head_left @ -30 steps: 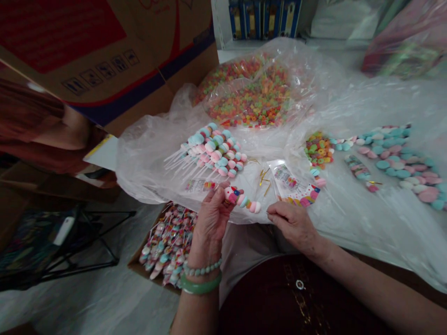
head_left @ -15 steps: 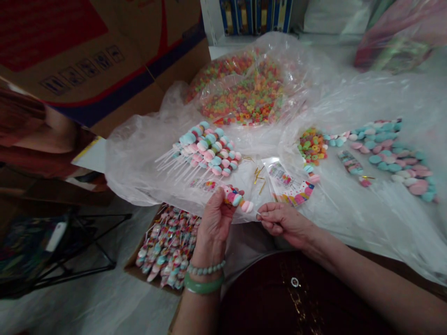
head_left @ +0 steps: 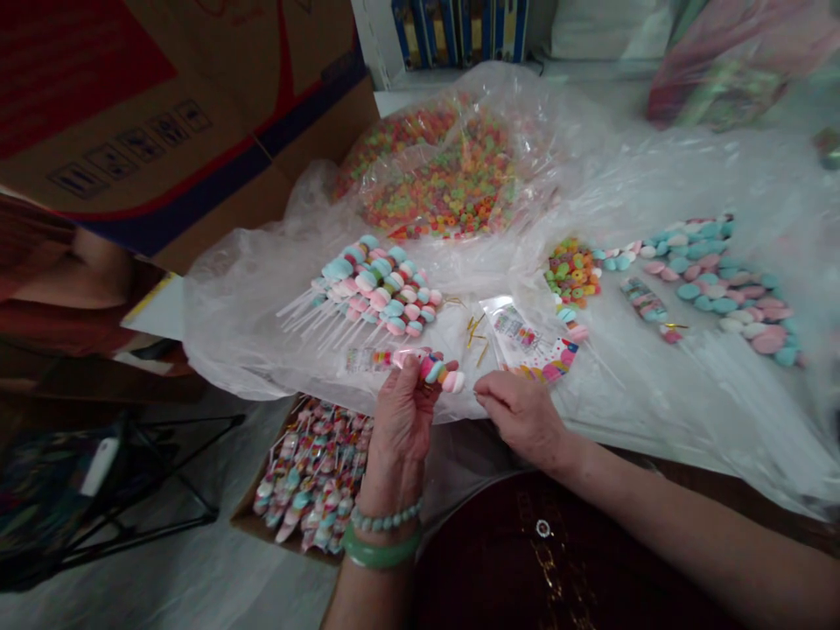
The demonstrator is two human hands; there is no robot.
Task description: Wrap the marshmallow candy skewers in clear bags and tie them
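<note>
Left hand (head_left: 405, 409) clasps the candy skewer (head_left: 451, 381), fingers curled; right hand (head_left: 521, 416) pinches its near end tightly!

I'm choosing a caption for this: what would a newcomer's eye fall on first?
Most likely the heap of red, orange and green rings under clear plastic at the back, right of the big cardboard box. Then the pile of pastel sweets on white sticks, nearer and left of centre. In front, the left hand, green bangle on its wrist, holds a similar sweet.
</note>
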